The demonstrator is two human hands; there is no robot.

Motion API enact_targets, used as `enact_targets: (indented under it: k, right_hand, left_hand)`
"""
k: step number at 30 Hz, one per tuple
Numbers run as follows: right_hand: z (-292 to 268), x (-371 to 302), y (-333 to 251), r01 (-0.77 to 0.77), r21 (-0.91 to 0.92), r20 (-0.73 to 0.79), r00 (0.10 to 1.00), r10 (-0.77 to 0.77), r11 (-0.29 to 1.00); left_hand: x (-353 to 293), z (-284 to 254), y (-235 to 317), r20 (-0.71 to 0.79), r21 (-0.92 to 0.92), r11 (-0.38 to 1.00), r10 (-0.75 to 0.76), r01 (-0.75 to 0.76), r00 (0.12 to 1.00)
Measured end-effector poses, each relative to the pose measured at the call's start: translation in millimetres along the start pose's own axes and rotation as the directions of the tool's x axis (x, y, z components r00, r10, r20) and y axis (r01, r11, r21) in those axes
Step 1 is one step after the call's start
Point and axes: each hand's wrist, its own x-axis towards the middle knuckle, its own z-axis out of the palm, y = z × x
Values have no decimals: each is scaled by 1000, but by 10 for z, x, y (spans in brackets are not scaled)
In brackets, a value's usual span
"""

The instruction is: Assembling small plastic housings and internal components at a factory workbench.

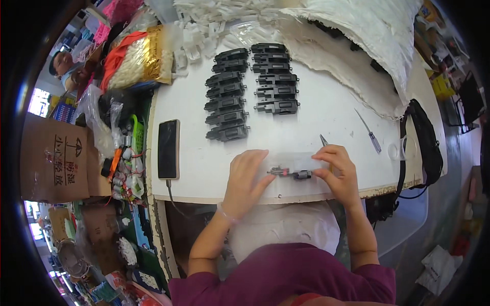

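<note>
On the near edge of the table, a translucent plastic piece (293, 162) lies between my hands, with a small dark mechanism (302, 175) bearing a pink spot along its near side. My left hand (244, 179) grips its left end, thumb by the mechanism and fingers stretched along the side. Thumb and forefinger of my right hand (338, 173) close on the right end. A pointed metal tool (323, 139) sticks out beyond my right hand, its grip mostly hidden. Farther off, black plastic housings (226, 104) lie in two columns, the right column (276, 79) being shorter.
A phone (169, 149) with a cable lies at left, a screwdriver (374, 140) at right. Translucent parts (199, 30) heap at the back beside a white woven sack (352, 30). A black bag (426, 143) hangs at the right edge; a carton (53, 158) stands left.
</note>
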Motion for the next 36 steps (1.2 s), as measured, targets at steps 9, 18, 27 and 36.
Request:
enact_targets:
  k: [9,18,27,36]
  right_hand:
    - [107,-232,109,8,38,71,997,-11,999]
    - [84,-189,62,-35,9,85,996,34,999]
    - [82,-211,148,126,-223,115,988,-102,967]
    - [124,-275,206,284,-464,122,959,-256,839]
  left_hand:
    - [-35,84,18,107,37,992,119,-124,987]
    - [29,161,23,112,31,981,185,-189,976]
    - [13,221,-11,125,166,946,259,-277,958]
    - [-10,247,-4,152,226,930,259,-289,954]
